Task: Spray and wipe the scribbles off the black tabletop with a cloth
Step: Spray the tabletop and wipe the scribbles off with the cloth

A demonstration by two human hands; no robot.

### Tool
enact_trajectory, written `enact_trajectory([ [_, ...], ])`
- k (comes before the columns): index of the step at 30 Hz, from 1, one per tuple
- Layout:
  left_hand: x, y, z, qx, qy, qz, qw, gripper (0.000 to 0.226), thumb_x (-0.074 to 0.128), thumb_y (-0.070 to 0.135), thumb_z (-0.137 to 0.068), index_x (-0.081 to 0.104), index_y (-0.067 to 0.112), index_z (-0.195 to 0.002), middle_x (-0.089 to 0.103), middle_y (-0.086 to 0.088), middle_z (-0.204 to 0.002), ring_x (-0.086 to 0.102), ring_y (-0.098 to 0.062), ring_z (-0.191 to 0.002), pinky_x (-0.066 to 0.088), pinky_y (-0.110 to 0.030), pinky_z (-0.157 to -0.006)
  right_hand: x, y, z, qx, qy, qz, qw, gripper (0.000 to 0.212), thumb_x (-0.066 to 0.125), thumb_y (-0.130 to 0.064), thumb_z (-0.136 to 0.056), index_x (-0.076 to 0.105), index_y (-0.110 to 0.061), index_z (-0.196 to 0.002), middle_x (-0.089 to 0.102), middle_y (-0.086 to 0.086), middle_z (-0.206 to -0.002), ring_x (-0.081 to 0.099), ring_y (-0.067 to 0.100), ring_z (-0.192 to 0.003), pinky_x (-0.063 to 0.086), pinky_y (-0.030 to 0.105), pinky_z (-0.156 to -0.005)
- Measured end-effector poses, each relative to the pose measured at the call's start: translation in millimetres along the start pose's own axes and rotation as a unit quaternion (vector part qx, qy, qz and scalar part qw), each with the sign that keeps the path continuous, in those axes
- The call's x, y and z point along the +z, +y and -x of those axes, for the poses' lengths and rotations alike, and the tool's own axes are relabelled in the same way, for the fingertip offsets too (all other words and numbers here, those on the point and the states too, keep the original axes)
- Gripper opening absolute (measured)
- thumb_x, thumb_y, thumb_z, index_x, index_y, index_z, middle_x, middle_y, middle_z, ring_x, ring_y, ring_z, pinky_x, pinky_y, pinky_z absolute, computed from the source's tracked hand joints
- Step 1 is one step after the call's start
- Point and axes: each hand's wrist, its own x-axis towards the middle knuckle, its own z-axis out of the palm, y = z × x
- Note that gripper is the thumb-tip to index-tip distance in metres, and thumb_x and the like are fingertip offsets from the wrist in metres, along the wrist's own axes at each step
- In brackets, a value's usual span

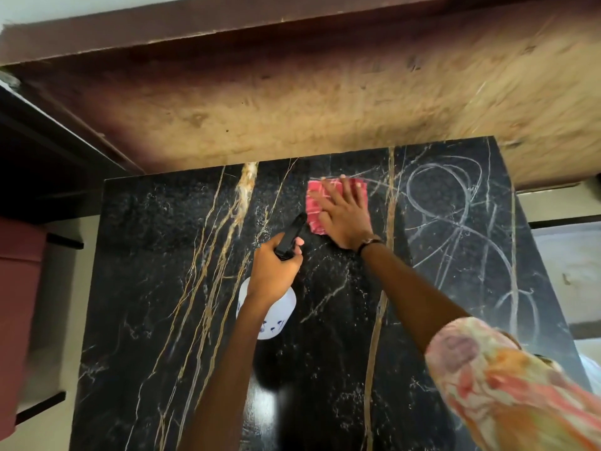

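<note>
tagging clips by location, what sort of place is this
Probably a room in a home, though that is a guess: a black marble-look tabletop with chalky scribbles, a worn brown floor, and a dark red box beside it.

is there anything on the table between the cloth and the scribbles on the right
Nothing visible. The right hand presses the pink cloth flat on the black tabletop, and only bare marble lies between it and the chalk scribbles. The spray bottle sits on the other side.
</note>
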Motion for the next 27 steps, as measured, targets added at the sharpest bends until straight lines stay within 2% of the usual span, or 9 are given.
enact_trajectory([
  [3, -1, 7, -10, 0.003, 0.002, 0.004, 1.0, 0.011, 0.059, 0.011, -0.085, 0.069, 0.016, -0.088, 0.058, -0.016, -0.068, 0.039, -0.02, -0.05, 0.034, -0.035, -0.053, 10, -18, 16, -0.073, 0.021, -0.001, 0.997, 0.058, 0.011, -0.051, -0.095, 0.038, -0.032, -0.143, 0.023, 0.004, -0.158, 0.008, 0.037, -0.146, -0.001, 0.054, -0.119],
  [5, -2, 10, -16, 0.004, -0.001, 0.003, 1.0, 0.01, 0.059, 0.011, -0.086, 0.068, 0.013, -0.09, 0.057, -0.013, -0.068, 0.038, -0.017, -0.048, 0.035, -0.034, -0.052, 20, -2, 38, -0.127, 0.024, 0.028, 0.991, 0.055, 0.013, -0.054, -0.097, 0.031, -0.036, -0.146, 0.021, 0.001, -0.158, 0.008, 0.033, -0.147, 0.003, 0.054, -0.118],
  [8, -6, 11, -23, 0.015, -0.006, 0.017, 1.0, 0.02, 0.058, 0.007, -0.086, 0.069, 0.023, -0.088, 0.057, -0.011, -0.069, 0.038, -0.016, -0.047, 0.033, -0.028, -0.047, 21, 46, 53, -0.151, 0.04, 0.063, 0.986, 0.054, 0.014, -0.056, -0.097, 0.02, -0.04, -0.148, 0.014, -0.002, -0.158, 0.003, 0.027, -0.148, 0.005, 0.055, -0.118],
  [12, -13, 10, -29, 0.021, -0.004, 0.019, 1.0, 0.025, 0.057, 0.005, -0.086, 0.068, 0.028, -0.085, 0.056, -0.01, -0.066, 0.038, -0.014, -0.044, 0.034, -0.028, -0.046, 6, 77, 18, -0.075, 0.058, 0.049, 0.994, 0.054, 0.016, -0.054, -0.096, 0.018, -0.04, -0.148, 0.017, -0.002, -0.159, 0.009, 0.029, -0.148, 0.003, 0.058, -0.117],
  [16, -17, 10, -37, 0.015, 0.003, 0.019, 1.0, 0.028, 0.057, 0.004, -0.086, 0.066, 0.03, -0.082, 0.057, -0.008, -0.065, 0.039, -0.007, -0.04, 0.035, -0.026, -0.045, -8, 47, -43, 0.039, 0.049, 0.002, 0.998, 0.061, 0.005, -0.061, -0.089, 0.013, -0.044, -0.147, 0.008, -0.006, -0.16, -0.001, 0.029, -0.148, -0.006, 0.058, -0.116],
  [18, -19, 10, -42, 0.015, 0.005, 0.018, 1.0, 0.027, 0.057, 0.003, -0.086, 0.066, 0.029, -0.082, 0.058, -0.007, -0.065, 0.041, -0.005, -0.039, 0.035, -0.022, -0.043, -11, 20, -66, 0.048, 0.047, -0.006, 0.998, 0.064, 0.001, -0.062, -0.088, 0.013, -0.044, -0.148, 0.005, -0.006, -0.16, -0.005, 0.031, -0.147, -0.008, 0.061, -0.115],
  [23, -18, 9, -51, 0.017, 0.002, 0.022, 1.0, 0.021, 0.057, 0.002, -0.085, 0.069, 0.019, -0.088, 0.059, -0.013, -0.066, 0.039, -0.009, -0.039, 0.034, -0.025, -0.043, 1, -33, -76, -0.08, 0.044, 0.042, 0.995, 0.061, 0.015, -0.059, -0.091, 0.026, -0.04, -0.147, 0.017, -0.002, -0.16, 0.005, 0.036, -0.147, -0.002, 0.064, -0.114],
  [25, -15, 9, -53, 0.015, 0.0, 0.022, 1.0, 0.024, 0.058, 0.001, -0.084, 0.067, 0.022, -0.077, 0.055, -0.008, -0.058, 0.037, -0.01, -0.038, 0.033, -0.027, -0.044, 8, -30, -58, -0.139, 0.051, 0.053, 0.988, 0.056, 0.021, -0.055, -0.094, 0.043, -0.035, -0.14, 0.025, -0.002, -0.157, 0.013, 0.034, -0.146, 0.007, 0.062, -0.115],
  [27, -14, 10, -54, 0.014, -0.001, 0.021, 1.0, 0.026, 0.059, 0.001, -0.083, 0.063, 0.023, -0.07, 0.048, -0.005, -0.052, 0.035, -0.009, -0.036, 0.032, -0.028, -0.045, 14, -6, -34, -0.176, 0.064, 0.049, 0.981, 0.05, 0.023, -0.053, -0.096, 0.045, -0.034, -0.137, 0.028, -0.002, -0.156, 0.016, 0.031, -0.146, 0.009, 0.058, -0.116],
])
